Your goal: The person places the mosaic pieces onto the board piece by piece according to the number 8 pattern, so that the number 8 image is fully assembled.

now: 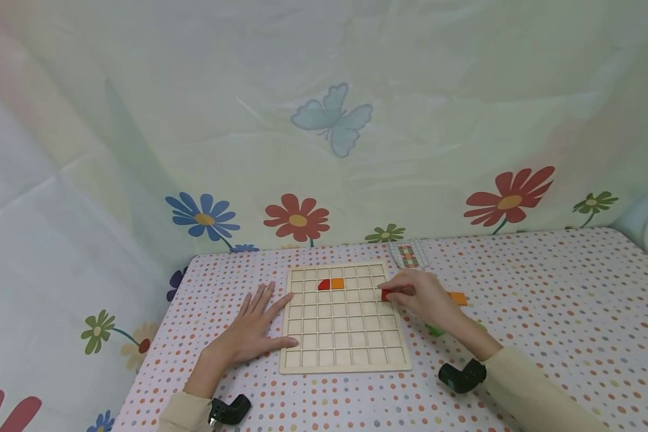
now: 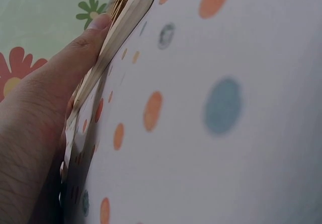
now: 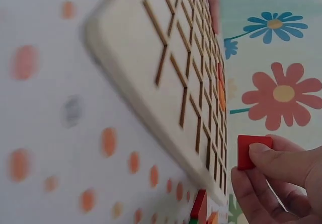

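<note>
A square red tile [image 3: 245,156] is pinched between the thumb and fingertips of my right hand [image 1: 423,294], just over the right edge of the wooden grid board [image 1: 345,369]. My left hand [image 1: 248,333] lies with fingers spread at the board's left side, its thumb and index fingertip touching the rim. In the left wrist view, the thumb [image 2: 83,50] presses along that rim. Two pieces occupy neighbouring cells in the board's second row: a red piece with a rounded corner [image 1: 324,285] and an orange square [image 1: 337,284].
A small card with a coloured pattern [image 1: 409,255] lies beyond the board's upper right corner. Right of the board, partly hidden by my right hand and forearm, are an orange piece [image 1: 458,299] and a green piece [image 1: 434,330]. A dotted cloth [image 1: 561,312] covers the table.
</note>
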Available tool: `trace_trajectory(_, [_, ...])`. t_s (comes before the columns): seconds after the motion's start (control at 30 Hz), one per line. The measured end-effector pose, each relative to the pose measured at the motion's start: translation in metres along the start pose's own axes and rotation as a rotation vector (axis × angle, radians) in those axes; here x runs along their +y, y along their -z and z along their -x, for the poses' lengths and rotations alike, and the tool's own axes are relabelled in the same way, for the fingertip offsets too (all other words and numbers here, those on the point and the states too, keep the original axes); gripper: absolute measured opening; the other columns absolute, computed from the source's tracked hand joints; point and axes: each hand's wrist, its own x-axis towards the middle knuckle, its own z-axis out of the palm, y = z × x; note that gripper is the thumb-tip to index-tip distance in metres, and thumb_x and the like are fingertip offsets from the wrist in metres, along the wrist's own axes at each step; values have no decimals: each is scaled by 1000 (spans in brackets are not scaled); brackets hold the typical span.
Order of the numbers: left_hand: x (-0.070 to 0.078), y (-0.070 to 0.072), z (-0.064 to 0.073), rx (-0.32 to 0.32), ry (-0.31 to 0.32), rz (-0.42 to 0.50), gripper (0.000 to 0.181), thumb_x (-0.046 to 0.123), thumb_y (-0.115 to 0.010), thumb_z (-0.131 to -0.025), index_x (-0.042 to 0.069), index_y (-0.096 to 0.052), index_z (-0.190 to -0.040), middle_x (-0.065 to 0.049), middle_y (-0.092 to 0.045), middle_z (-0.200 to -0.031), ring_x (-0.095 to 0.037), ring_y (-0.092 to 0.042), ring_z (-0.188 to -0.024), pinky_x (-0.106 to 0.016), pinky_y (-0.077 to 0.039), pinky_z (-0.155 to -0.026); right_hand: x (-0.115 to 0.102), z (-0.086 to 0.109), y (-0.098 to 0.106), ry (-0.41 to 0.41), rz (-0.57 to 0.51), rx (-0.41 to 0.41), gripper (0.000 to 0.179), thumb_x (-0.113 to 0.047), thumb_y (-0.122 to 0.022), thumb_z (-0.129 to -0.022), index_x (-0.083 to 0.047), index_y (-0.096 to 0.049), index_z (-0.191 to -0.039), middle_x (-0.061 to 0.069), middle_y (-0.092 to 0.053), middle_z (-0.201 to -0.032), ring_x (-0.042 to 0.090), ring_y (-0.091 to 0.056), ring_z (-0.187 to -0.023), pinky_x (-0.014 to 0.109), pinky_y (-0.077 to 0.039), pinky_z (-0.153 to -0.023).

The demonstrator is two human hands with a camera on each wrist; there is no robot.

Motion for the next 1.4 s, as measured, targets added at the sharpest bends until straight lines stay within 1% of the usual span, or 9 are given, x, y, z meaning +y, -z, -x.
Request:
trace_trajectory(0.27, [1, 3, -1, -13, 9, -27, 96, 75, -58, -93, 27, -23, -169, -16, -1, -175, -37, 4, -161, -60, 0, -128, 0, -41, -21, 13, -69, -8, 22, 9, -78, -88, 4, -79, -108, 13, -75, -102, 25, -72, -87, 38, -64, -79])
trace_trajectory(0.5, [2, 1, 0, -13, 19, -12, 97, 76, -59, -92, 28, -24, -168, -16, -3, -175, -36, 3, -161, -60, 0, -128, -1, -61, -41, -2, -106, -52, 18, 8, -75, -91, 3, -80, -108, 13, -75, -103, 25, -71, -87, 40, -63, -80])
trace_trajectory(0.63, [2, -2, 0, -17, 24, -10, 96, 77, -57, -91, 30, -24, -168, -16, -3, -175, -36, 4, -161, -60, 0, -128, -2, -67, -47, -3, -79, -77, 17, 9, -75, -91, 4, -80, -106, 13, -74, -97, 24, -69, -85, 39, -61, -78])
trace_trajectory(0.73, [2, -3, -1, -27, 26, -8, 97, 78, -56, -92, 31, -22, -169, -16, -1, -175, -36, 5, -161, -60, 0, -128, -3, -70, -48, -29, -42, -91, 17, 9, -75, -91, 4, -81, -105, 11, -74, -95, 23, -68, -85, 37, -59, -77])
trace_trajectory(0.83, [2, -2, -1, -23, 32, -10, 97, 78, -57, -92, 31, -22, -169, -15, -2, -175, -36, 5, -161, -59, -1, -128, -6, -72, -48, -53, -17, -100, 17, 8, -75, -91, 3, -81, -105, 11, -75, -96, 23, -67, -86, 37, -58, -76])
trace_trajectory(1.03, [2, 1, -1, -15, 26, -11, 97, 76, -58, -91, 29, -24, -168, -16, -3, -175, -36, 4, -161, -60, -1, -128, -12, -76, -50, -116, -3, -136, 17, 8, -73, -92, 4, -81, -107, 15, -76, -103, 28, -70, -95, 40, -60, -83])
trace_trajectory(1.13, [2, 1, 0, -14, 25, -11, 97, 76, -58, -91, 29, -24, -168, -15, -2, -175, -36, 4, -161, -59, 0, -128, -16, -77, -51, -125, 10, -150, 18, 10, -72, -93, 5, -80, -108, 16, -77, -105, 30, -70, -98, 40, -61, -84])
trace_trajectory(1.3, [1, 1, 0, -11, 22, -17, 97, 76, -58, -92, 29, -24, -168, -15, -2, -175, -36, 4, -161, -59, 0, -128, -19, -78, -51, -141, 39, -153, 18, 10, -72, -93, 5, -80, -108, 15, -78, -102, 30, -71, -97, 40, -61, -83])
trace_trajectory(1.4, [2, 1, 0, -13, 20, -20, 96, 76, -58, -92, 28, -24, -168, -15, -2, -175, -36, 4, -161, -59, 0, -128, -19, -77, -52, -139, 61, -144, 15, 11, -71, -92, 4, -82, -101, 15, -78, -99, 32, -71, -97, 41, -61, -83])
